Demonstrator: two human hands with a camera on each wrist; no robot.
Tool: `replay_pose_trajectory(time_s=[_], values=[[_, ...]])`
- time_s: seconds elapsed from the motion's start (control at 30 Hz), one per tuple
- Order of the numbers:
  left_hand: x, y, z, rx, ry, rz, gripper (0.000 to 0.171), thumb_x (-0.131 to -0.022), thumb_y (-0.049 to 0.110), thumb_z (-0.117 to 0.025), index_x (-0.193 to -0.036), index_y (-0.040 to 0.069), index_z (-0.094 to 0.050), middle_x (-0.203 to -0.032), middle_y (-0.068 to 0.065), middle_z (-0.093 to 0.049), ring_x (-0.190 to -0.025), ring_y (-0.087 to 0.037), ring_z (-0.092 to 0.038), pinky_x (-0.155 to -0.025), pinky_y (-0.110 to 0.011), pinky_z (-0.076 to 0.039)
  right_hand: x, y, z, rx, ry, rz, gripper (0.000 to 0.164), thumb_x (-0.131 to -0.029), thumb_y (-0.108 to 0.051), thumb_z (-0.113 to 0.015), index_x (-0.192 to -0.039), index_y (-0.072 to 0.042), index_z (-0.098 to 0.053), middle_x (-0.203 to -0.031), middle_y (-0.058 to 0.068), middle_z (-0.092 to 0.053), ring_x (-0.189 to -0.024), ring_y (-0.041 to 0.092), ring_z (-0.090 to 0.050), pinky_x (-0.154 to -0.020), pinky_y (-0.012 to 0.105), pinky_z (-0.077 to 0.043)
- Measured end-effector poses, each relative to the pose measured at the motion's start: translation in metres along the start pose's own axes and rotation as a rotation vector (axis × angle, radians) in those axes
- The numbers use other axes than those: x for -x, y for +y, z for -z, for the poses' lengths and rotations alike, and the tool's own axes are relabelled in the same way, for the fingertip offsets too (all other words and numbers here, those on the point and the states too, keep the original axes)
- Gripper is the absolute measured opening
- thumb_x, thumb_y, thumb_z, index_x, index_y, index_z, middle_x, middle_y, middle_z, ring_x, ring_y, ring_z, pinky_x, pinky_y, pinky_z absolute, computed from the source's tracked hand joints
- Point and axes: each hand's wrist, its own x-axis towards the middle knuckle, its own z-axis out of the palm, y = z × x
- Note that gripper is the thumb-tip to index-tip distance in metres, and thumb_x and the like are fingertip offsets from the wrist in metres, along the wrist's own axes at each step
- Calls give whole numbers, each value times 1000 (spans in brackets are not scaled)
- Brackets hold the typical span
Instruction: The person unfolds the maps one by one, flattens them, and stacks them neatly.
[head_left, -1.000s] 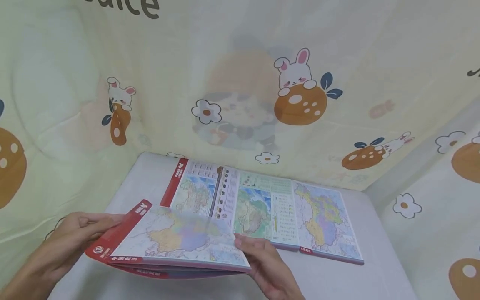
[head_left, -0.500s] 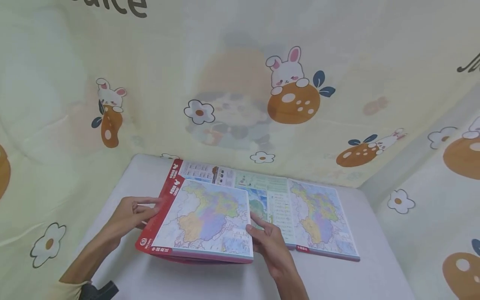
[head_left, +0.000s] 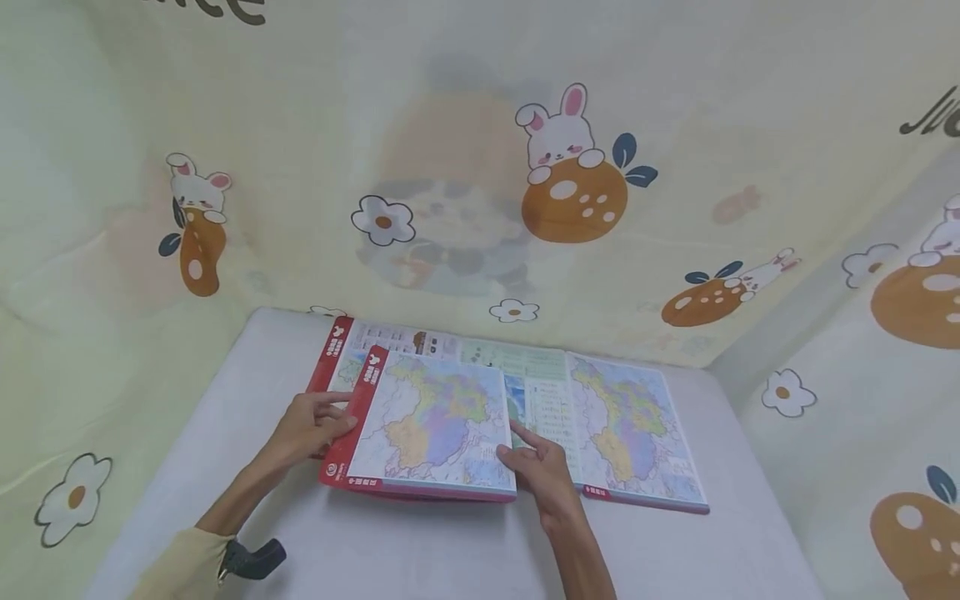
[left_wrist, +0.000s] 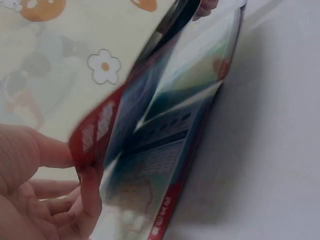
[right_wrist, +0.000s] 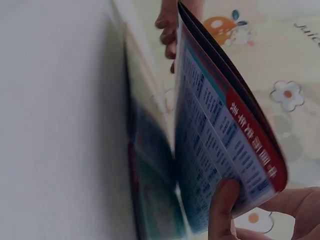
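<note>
A folded map (head_left: 435, 425) with a red left border is held up over the table. My left hand (head_left: 307, 425) pinches its red edge between thumb and fingers, as the left wrist view also shows at the red corner (left_wrist: 95, 130). On the opposite edge, my right hand (head_left: 543, 475) grips with the thumb on one face; in the right wrist view that thumb (right_wrist: 225, 200) lies on the printed text side. Behind and partly hidden by it, a second, unfolded map (head_left: 637, 425) lies flat, its panels side by side and a red strip (head_left: 326, 358) at its left.
The white table (head_left: 405, 550) stretches in front of and around the maps. A cream curtain (head_left: 300, 208) printed with rabbits, oranges and flowers stands behind and at both sides. A black device (head_left: 255, 558) is worn at my left wrist.
Both hands have carried the folded map forward and to the right, over the left part of the unfolded map, and it now lies straighter in view. The grips look unchanged.
</note>
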Motion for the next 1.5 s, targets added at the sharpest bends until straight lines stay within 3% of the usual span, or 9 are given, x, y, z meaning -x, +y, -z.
replay_pose_trajectory(time_s=[0.17, 0.4, 0.6, 0.77, 1.07, 1.27, 1.5], values=[[-11, 1, -10, -38, -18, -21, 70, -97, 12, -81, -158, -7, -50, -122, -29, -75, -97, -33, -81, -74, -40, -69, -15, 10, 1, 68, 74, 19, 68, -99, -13, -77, -161, -2, -50, -76, -4, -71, -72, 10, -65, -83, 19, -50], [-27, 2, -23, -102, -12, -21, 72, -97, 9, -80, -161, -4, -48, -127, -31, -72, -100, -33, -77, -80, -41, -68, -31, 17, -2, 105, 172, 33, 66, -94, -2, -79, -157, -1, -56, -69, -6, -59, -64, 8, -51, -63, 19, -42], [-39, -2, -35, -152, 17, -12, 70, -97, 9, -79, -160, -3, -49, -128, -31, -71, -105, -39, -76, -82, -43, -67, -46, 23, 3, 121, 204, 33, 65, -94, 0, -79, -156, -4, -58, -65, -7, -49, -57, 5, -38, -53, 19, -33], [-47, -4, -44, -145, 23, 11, 70, -98, 10, -78, -160, -2, -49, -132, -31, -71, -111, -42, -76, -86, -45, -68, -55, 29, 8, 132, 234, 28, 67, -92, 1, -80, -155, -7, -59, -69, -6, -51, -59, 5, -39, -51, 18, -32], [-54, -10, -47, -172, 65, 28, 72, -96, 14, -79, -161, 2, -50, -135, -28, -72, -117, -44, -76, -91, -49, -68, -64, 33, 6, 139, 242, 67, 69, -90, 3, -79, -156, -5, -58, -87, 12, -78, -67, 11, -65, -61, 19, -47], [-57, -12, -50, -176, 85, 3, 72, -96, 15, -80, -161, 2, -50, -134, -28, -73, -113, -42, -76, -87, -47, -68, -66, 30, 9, 158, 249, 98, 68, -91, 0, -79, -155, -6, -59, -93, 15, -77, -73, 14, -68, -68, 21, -49], [-53, -12, -58, -180, 81, 44, 71, -97, 17, -80, -160, 3, -51, -139, -29, -70, -116, -45, -75, -87, -48, -68, -65, 38, 14, 227, 272, 106, 68, -89, 0, -81, -153, -6, -61, -93, 13, -74, -71, 14, -67, -62, 21, -52]])
